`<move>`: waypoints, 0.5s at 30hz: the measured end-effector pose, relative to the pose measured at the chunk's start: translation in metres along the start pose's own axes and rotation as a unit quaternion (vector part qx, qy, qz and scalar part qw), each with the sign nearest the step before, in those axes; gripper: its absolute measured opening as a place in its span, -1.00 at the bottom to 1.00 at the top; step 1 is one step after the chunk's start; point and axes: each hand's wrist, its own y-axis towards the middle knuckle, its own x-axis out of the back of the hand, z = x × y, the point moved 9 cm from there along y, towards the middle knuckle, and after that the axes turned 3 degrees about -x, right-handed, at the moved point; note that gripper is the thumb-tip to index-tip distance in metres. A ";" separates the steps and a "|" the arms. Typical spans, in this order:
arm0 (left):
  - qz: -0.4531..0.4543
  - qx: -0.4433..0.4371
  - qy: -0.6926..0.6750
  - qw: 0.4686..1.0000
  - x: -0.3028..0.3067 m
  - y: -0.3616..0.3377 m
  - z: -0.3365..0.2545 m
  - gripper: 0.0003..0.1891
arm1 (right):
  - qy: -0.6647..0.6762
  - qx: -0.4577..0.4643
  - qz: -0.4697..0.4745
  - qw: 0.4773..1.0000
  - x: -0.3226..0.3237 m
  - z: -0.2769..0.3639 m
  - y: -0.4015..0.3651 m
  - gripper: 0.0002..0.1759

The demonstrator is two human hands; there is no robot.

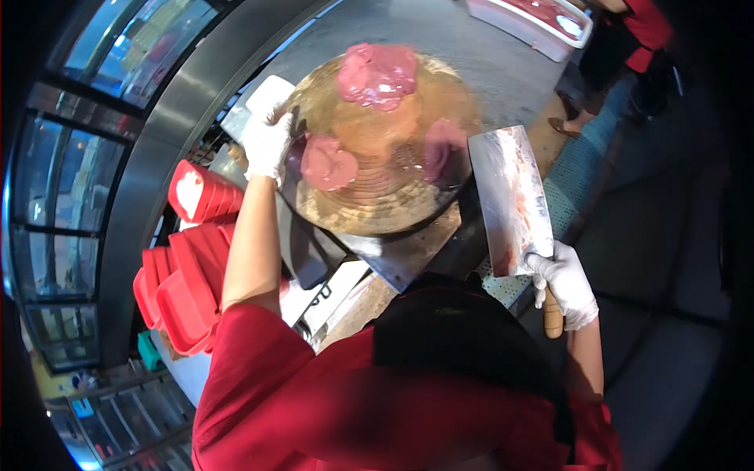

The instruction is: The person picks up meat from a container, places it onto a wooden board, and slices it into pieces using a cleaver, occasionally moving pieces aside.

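Note:
A white glove covers my right hand (567, 286), its fingers wrapped round the wooden handle of a broad cleaver (512, 200). The wide blade, smeared with reddish residue, stands just right of a round wooden chopping block (369, 212). On the block are a large pink meat heap (377, 74) at the far side, a smaller piece (330, 163) at the left and a darker one (445, 149) at the right. My left hand (267, 141), gloved in white, is at the block's left edge beside a white object (271, 93); its grip is unclear.
Red plastic trays (187, 302) are stacked at the left, below more red containers (206, 192). A white tub (534, 27) of red meat stands on the metal counter at the top. Another person (648, 27) in red and black is at the upper right.

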 end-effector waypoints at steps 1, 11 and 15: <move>0.034 0.004 -0.052 0.998 -0.020 -0.002 -0.011 -0.68 | 0.011 -0.013 -0.006 1.000 0.007 -0.001 -0.001 -0.83; 0.419 -0.316 -0.011 0.851 -0.194 -0.066 -0.161 -0.30 | -0.045 0.037 0.090 0.994 -0.025 0.029 0.022 -0.88; 0.540 -0.154 -0.181 0.807 -0.157 -0.072 -0.151 -0.30 | -0.070 0.077 0.116 0.988 -0.027 0.049 0.006 -0.85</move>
